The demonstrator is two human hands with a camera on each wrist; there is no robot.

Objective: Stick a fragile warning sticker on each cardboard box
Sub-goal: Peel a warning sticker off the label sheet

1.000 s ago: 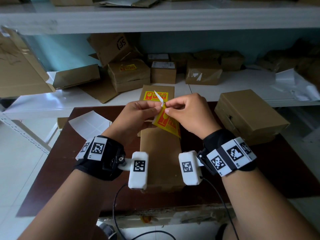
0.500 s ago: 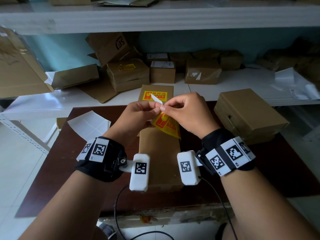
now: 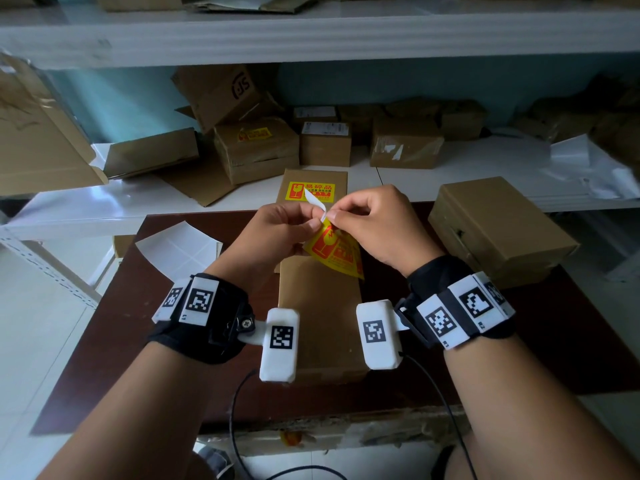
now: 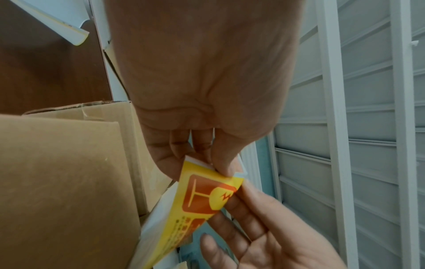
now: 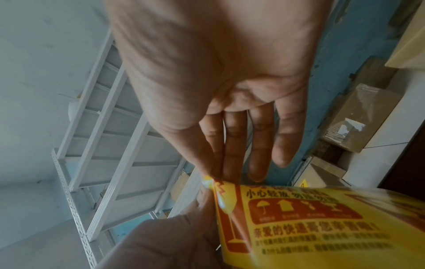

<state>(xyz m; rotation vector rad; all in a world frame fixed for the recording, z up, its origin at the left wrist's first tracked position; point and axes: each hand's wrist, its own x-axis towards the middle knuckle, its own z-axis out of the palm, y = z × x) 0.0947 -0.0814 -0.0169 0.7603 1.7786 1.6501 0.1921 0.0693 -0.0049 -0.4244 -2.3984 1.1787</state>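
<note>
Both hands are raised together above the long cardboard box [image 3: 320,317] that lies on the dark table [image 3: 104,341]. The left hand [image 3: 277,233] pinches the top corner of the yellow sticker [image 3: 334,252] between thumb and fingers, and the right hand [image 3: 377,225] pinches the same corner from the other side, its remaining fingers loosely extended. The sticker hangs down from the two pinches, well above the box and not touching it.

Compared with a second ago, the hands have barely shifted; they stay close together at the same height. The white strip of backing paper [image 3: 317,203] that curls up between the fingertips stood nearly upright then; now it leans further to the left and looks a little longer, so slightly more of the corner is peeled. The sticker itself hangs at much the same angle.

A second yellow sticker [image 3: 310,192] is already stuck flat on the far end of the long box. Another cardboard box [image 3: 498,223] sits on the table to the right, and a white sheet [image 3: 176,249] lies at the left.
</note>
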